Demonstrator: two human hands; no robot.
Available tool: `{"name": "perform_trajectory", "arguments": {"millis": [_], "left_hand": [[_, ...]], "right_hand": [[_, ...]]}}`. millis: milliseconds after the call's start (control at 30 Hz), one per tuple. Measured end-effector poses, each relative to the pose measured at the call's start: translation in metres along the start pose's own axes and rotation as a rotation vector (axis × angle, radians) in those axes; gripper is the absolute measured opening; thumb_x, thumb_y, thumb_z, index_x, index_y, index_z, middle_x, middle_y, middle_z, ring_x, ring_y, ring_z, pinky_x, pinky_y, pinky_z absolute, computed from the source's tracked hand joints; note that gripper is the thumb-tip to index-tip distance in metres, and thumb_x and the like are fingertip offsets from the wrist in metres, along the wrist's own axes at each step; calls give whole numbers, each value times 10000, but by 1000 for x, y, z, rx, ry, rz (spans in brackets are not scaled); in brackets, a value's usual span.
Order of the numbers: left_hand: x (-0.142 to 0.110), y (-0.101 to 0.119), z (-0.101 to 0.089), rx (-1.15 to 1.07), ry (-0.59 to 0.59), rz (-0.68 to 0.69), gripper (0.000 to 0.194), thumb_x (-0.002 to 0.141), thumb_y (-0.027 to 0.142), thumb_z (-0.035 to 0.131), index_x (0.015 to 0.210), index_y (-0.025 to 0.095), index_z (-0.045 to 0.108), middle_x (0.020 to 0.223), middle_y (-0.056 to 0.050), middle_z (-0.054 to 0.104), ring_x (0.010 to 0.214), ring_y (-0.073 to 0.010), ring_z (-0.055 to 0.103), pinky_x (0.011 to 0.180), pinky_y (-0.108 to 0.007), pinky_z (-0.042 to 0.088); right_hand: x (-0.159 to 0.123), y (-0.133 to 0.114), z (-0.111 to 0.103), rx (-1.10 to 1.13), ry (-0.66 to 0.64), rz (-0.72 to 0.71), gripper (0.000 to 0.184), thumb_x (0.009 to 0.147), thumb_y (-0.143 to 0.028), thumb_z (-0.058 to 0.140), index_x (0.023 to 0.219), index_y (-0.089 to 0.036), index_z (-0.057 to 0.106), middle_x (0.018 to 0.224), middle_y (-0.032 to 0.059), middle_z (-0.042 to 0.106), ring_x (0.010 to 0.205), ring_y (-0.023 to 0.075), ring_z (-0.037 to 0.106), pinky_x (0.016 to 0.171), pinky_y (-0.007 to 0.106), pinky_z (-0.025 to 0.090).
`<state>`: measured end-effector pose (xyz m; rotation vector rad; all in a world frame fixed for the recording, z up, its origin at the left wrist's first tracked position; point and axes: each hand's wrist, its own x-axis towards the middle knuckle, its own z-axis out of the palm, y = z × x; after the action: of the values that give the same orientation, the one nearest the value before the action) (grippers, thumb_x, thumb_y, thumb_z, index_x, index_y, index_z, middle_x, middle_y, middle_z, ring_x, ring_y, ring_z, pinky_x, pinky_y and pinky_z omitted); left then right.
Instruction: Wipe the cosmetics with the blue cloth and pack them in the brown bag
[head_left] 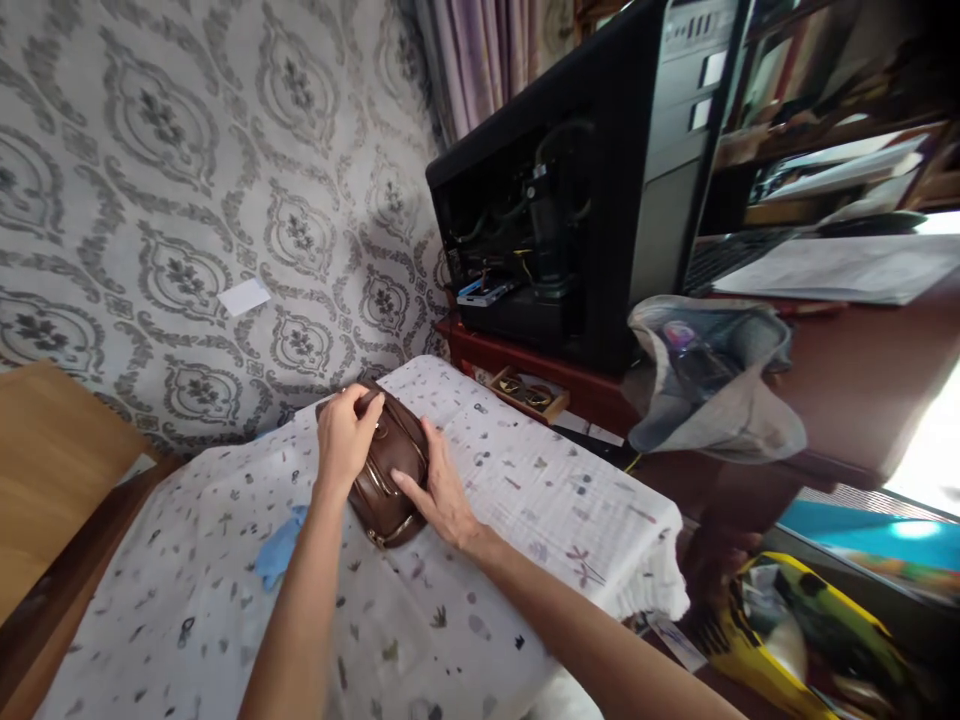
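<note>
A brown leather-look handbag (pixel 390 490) with gold-coloured zips and metal fittings lies on the patterned white cloth (pixel 540 500). At its far left end, my left hand (pixel 349 435) is closed with thumb and fingers pinched on the bag's upper edge; the exact part between the fingertips is hidden. My right hand (pixel 442 490) grips the bag's right side, thumb across the front and fingers along the edge. Left of the bag, partly behind my left forearm, is a crumpled light-blue cloth (pixel 279 548).
A black computer case (pixel 540 230) stands on a reddish-brown desk (pixel 847 370) beyond the bed. An open cloth sack (pixel 712 430) with a plastic bottle hangs at the desk edge. A small wooden box (pixel 551 405) sits below the case. A yellow-black bag (pixel 772 640) lies lower right.
</note>
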<state>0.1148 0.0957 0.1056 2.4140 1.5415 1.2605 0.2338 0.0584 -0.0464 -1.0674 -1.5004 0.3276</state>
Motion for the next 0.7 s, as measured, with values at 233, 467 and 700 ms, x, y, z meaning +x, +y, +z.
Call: {"name": "perform_trajectory", "arguments": {"millis": [233,467,700], "left_hand": [[-9,-13,10,-208,159,-28,272,934,421,492,751,219,492,677,31,511,659,-145,499,650,-247,405],[-12,-10,13,-106,172,17,252,946,421,507,798,220,540,774,-3,602,779,-176,566,775,-271,456],[-11,-13,14,-241,122,120,204,946,379,507,895,210,610,913,-31,666,895,-191,612,873,-290,475]], "right_hand": [[5,10,4,-32,14,12,946,896,-589,628,1609,-211,135,1552,192,398,1446,341,392,1175,562,366],[9,12,3,-46,-2,-1,999,859,-626,656,1603,-190,153,1534,203,417,1423,351,420,1156,557,388],[14,14,6,13,7,29,1066,776,-629,749,1590,-215,200,1502,189,459,1410,353,439,1160,559,383]]}}
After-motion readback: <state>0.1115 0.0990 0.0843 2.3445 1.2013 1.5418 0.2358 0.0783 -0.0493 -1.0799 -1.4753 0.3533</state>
